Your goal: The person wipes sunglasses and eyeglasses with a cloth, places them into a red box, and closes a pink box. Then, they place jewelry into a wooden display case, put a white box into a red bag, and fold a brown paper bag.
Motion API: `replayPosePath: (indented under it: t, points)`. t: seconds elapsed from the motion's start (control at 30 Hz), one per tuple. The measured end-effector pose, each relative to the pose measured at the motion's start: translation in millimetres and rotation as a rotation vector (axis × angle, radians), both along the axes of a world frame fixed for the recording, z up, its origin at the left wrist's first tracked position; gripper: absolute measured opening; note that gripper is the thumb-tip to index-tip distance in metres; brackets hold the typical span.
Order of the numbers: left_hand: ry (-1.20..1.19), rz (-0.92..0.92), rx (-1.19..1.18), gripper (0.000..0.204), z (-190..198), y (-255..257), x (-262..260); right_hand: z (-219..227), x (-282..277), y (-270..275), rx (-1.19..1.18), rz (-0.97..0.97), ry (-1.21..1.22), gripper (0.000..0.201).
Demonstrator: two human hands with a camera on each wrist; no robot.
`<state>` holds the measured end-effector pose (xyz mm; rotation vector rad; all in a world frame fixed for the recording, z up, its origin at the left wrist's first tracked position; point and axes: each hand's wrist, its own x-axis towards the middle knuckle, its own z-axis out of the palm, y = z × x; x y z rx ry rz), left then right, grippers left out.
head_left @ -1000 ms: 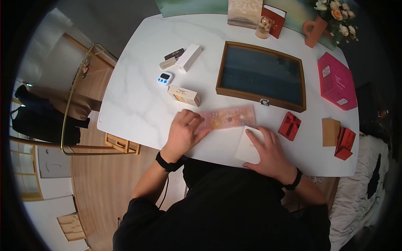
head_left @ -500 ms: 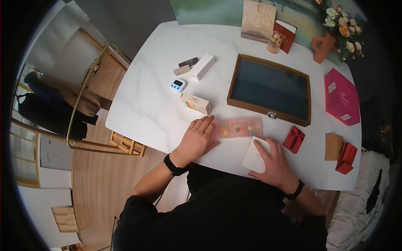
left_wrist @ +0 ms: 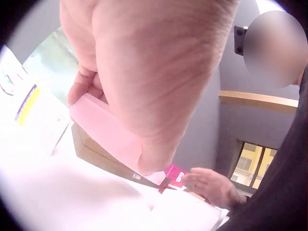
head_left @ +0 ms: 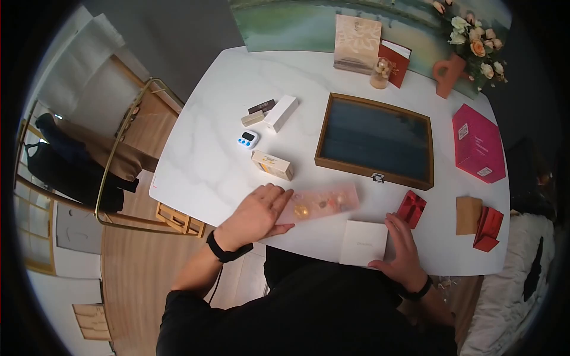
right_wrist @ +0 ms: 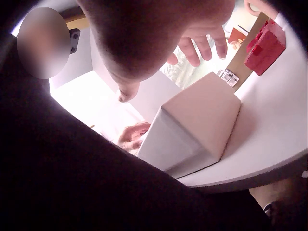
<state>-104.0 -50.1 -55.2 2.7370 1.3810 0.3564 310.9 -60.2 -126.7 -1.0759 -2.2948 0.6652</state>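
My left hand holds the left end of a translucent pink case, and small gold and coloured pieces show inside it. From the left wrist view, fingers and thumb grip opposite edges of the pink case, which is tilted there. A square white box with faint lettering on its top lies by the table's front edge. My right hand is at its right side with fingers extended. The right wrist view shows this hand's fingers straight and loosely spread above the white box.
Behind the case lies a wooden, glass-topped display box. A red gift box sits near my right fingertips. At the left are a cream carton, a timer and a tall white box. A magenta box stands at the right.
My right hand has come off the white box's top to its right side, and the box sits turned squarer. My left hand has moved left and down, with the pink case tilting.
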Motion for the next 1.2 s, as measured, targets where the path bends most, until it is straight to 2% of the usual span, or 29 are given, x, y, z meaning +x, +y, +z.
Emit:
replayPosePath:
  t: [0.1,0.17,0.23,0.3,0.37,0.43,0.5,0.57,0.63,0.67,0.7,0.73,0.77,0.8,0.83,0.9,0.93,1.0,1.07,1.1,1.17,1.2]
  points:
    - [-0.025,0.033,0.007,0.074,14,8,-13,4,-5,3,0.027,0.061,-0.038,0.101]
    - [-0.089,0.086,0.088,0.075,20,16,-16,2,-11,2,-0.039,0.094,-0.144,0.099]
    - [-0.13,0.109,0.17,0.073,22,31,-15,-1,-13,1,-0.039,0.084,-0.132,0.099]
    - [-0.126,0.314,0.162,0.07,25,49,-10,0,-15,1,-0.037,0.08,-0.121,0.098]
    - [-0.112,0.351,0.226,0.065,16,78,-6,4,-16,3,-0.045,0.072,-0.117,0.096]
    - [-0.019,0.495,0.175,0.064,9,106,0,3,-15,2,-0.039,0.078,-0.1,0.094]
    - [0.015,0.467,0.261,0.056,-13,132,-4,0,-15,2,-0.033,0.057,-0.087,0.092]
    - [0.25,0.407,0.256,0.044,-34,154,-14,-5,-11,-2,0.0,0.049,-0.075,0.095]
    - [0.299,0.327,0.26,0.036,-67,180,-21,-4,0,-5,0.07,0.019,-0.005,0.086]
    - [0.084,0.212,0.342,0.034,-56,175,-14,-4,5,-7,0.118,-0.019,0.003,0.082]
    - [0.036,0.219,0.252,0.037,-58,177,-16,-3,11,-8,0.168,-0.087,0.051,0.072]
    - [0.233,0.213,0.249,0.048,-70,192,8,-3,18,-3,0.23,-0.13,0.1,0.065]
    - [0.283,0.39,0.093,0.057,-65,184,-15,0,30,-2,0.296,-0.172,0.145,0.057]
    - [0.348,0.458,-0.024,0.074,-61,188,-9,6,45,0,0.379,-0.253,0.131,0.051]
    - [0.342,0.428,-0.021,0.074,-54,193,-2,13,59,7,0.461,-0.32,0.123,0.044]
    - [0.471,0.493,-0.207,0.093,-47,195,6,22,94,20,0.461,-0.58,0.148,0.033]
    - [0.469,0.481,-0.196,0.093,-53,201,9,23,118,27,0.421,-0.745,0.175,0.029]
    - [0.462,0.458,-0.265,0.112,-71,218,-4,14,169,42,0.388,-0.967,0.306,0.026]
    - [0.473,0.441,-0.294,0.114,-78,225,-2,14,212,46,0.344,-1.16,0.227,0.04]
    - [0.492,0.437,-0.331,0.116,-83,228,-5,15,227,45,0.346,-1.168,0.224,0.04]
    - [0.465,0.408,-0.342,0.119,-92,232,-9,13,250,41,0.368,-1.38,-0.095,0.074]
    - [0.482,0.418,-0.36,0.115,-83,231,-2,8,262,40,0.362,-1.377,-0.096,0.074]
